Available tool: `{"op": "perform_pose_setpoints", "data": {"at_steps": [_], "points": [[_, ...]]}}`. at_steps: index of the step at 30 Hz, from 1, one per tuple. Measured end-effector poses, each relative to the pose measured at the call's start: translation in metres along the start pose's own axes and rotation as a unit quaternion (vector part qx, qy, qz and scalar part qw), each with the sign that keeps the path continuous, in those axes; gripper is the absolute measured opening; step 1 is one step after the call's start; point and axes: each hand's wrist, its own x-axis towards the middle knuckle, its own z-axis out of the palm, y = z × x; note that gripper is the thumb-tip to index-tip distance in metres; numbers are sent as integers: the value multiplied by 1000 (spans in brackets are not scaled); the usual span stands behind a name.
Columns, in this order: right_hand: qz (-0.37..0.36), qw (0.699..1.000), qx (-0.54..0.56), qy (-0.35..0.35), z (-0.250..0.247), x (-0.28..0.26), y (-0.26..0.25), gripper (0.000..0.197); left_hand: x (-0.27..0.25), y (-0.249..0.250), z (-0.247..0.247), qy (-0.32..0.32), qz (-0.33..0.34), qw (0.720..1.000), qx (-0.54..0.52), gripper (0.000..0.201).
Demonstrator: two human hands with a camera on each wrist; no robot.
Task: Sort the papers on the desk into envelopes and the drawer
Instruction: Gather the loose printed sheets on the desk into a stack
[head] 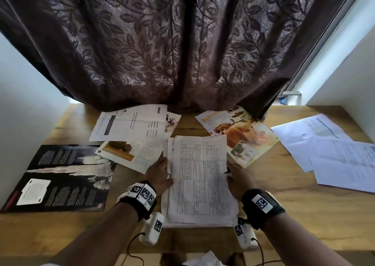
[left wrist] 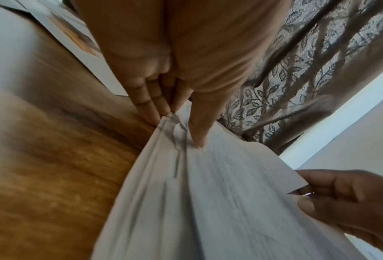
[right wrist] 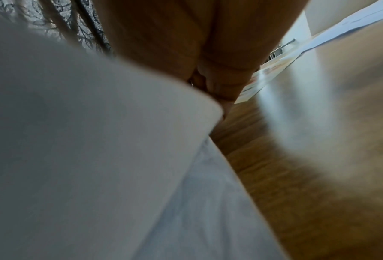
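A stack of white papers (head: 200, 176) with a printed table on top lies at the middle of the wooden desk (head: 294, 215), over slightly wider white sheets. My left hand (head: 165, 170) pinches its left edge; in the left wrist view the thumb (left wrist: 197, 137) presses on top and the fingers (left wrist: 150, 105) go under the stack (left wrist: 208, 202). My right hand (head: 230, 174) pinches the right edge, thumb on top (left wrist: 306, 204). The right wrist view is blurred, showing only the paper (right wrist: 85, 140) close up.
A black magazine spread (head: 60, 176) lies at the left, with a white leaflet (head: 132, 123) and an orange brochure (head: 132, 152) behind it. A food flyer (head: 239, 134) and loose white sheets (head: 334, 154) lie to the right. A dark curtain (head: 172, 42) hangs behind.
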Motion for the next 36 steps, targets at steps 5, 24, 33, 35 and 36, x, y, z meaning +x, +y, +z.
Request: {"op": "perform_pose_setpoints", "data": {"at_steps": [5, 24, 33, 35, 36], "points": [[-7, 1000, -9, -8, 4, 7, 4, 53, -3, -1, 2, -9, 6, 1000, -4, 99], [-127, 985, -107, 46, 16, 3, -35, 95, 6, -4, 13, -93, 55, 971, 213, 103], [-205, 943, -191, -179, 79, 52, -84, 140, 4, 6, 6, -98, 53, 963, 246, 101], [-188, 945, -210, -166, 70, 57, -71, 144, 3, 6, 5, -117, 54, 957, 258, 107], [-173, 949, -212, -159, 63, 59, -62, 146, 3, 7, 5, -125, 54, 955, 263, 111]]}}
